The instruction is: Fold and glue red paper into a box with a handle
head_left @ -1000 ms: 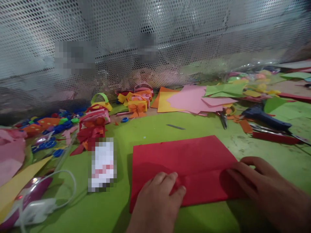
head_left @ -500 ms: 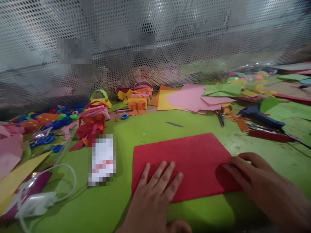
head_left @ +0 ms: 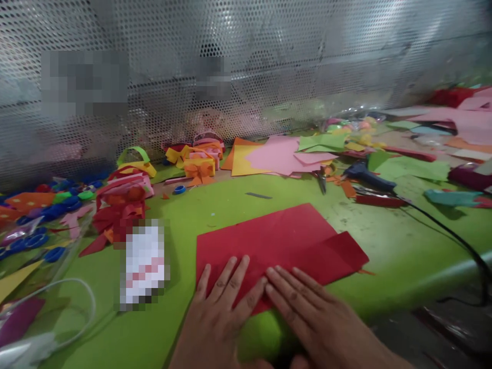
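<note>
A red craft sheet (head_left: 269, 230), perhaps foam or thick paper, lies flat before me. Its lower right part shows as a darker red piece (head_left: 342, 253); I cannot tell whether this is a folded flap or a separate strip. My left hand (head_left: 219, 307) rests on the sheet's lower left with fingers spread. Flat on its lower edge, with fingers stretched out, is my right hand (head_left: 311, 312), its fingertips close to my left index finger. Neither hand grips anything. A thin orange sliver (head_left: 367, 272) pokes out near the red corner.
Behind the sheet are a grey strip (head_left: 259, 195), pink sheets (head_left: 274, 156) and scissors (head_left: 321, 180). A dark blue glue gun (head_left: 369, 177) trails a black cord on the right. Small craft baskets (head_left: 126, 189), a blurred white item (head_left: 144, 264) and a white cable (head_left: 90, 302) occupy the left.
My right hand has moved left from the sheet's right edge to its lower middle, flattening out. A darker red piece now shows at lower right. The view has shifted right.
</note>
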`<state>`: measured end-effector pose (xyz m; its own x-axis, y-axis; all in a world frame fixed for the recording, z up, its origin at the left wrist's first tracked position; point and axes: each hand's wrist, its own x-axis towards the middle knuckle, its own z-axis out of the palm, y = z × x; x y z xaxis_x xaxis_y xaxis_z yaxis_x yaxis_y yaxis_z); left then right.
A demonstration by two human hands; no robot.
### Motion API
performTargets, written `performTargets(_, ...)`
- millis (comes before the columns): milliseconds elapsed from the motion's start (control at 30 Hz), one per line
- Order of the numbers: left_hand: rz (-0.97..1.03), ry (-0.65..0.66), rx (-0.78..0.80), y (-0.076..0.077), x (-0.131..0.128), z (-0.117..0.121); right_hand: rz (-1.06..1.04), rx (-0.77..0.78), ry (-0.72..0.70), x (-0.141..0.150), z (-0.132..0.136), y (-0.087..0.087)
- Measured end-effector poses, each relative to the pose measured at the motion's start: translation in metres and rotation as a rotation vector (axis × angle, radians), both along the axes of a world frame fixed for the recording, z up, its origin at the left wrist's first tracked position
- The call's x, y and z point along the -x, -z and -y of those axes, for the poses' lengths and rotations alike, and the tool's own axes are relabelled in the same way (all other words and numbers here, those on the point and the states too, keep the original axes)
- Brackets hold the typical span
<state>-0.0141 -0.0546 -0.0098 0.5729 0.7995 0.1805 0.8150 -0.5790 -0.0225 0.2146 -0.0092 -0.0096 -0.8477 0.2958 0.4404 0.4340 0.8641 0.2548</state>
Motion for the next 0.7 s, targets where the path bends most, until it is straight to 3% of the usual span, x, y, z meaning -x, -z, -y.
performTargets(67, 0.001, -0.007, -0.007, -0.002, 0.0, 0.0, 0.046, 0.019, 0.077, -0.029, -0.003, 0.004)
performTargets(200, 0.006, -0.011, -0.026, -0.003, 0.0, 0.0, 0.048, 0.063, 0.323, -0.116, -0.008, 0.019)
performTargets(300, 0.035, -0.019, -0.004, -0.003, -0.001, 0.001, 0.003, 0.133, 0.495, -0.148, -0.006, 0.026)
performTargets(367, 0.044, -0.021, 0.026, -0.004, -0.001, 0.001, -0.08, 0.125, 0.513, -0.14, -0.004, 0.024)
performTargets(467, 0.027, -0.015, 0.044, -0.006, -0.002, 0.001, -0.158, 0.086, 0.375, -0.104, -0.006, 0.016)
performTargets(533, 0.009, -0.02, 0.054, -0.009, -0.002, 0.001, -0.103, 0.081, 0.277, -0.086, -0.008, 0.012)
performTargets(633, -0.008, -0.049, 0.033, -0.014, -0.003, -0.001, -0.014, 0.058, 0.226, -0.083, -0.008, 0.017)
performTargets(700, -0.021, -0.168, -0.047, -0.017, -0.007, -0.005, -0.021, 0.049, 0.225, -0.092, -0.004, 0.027)
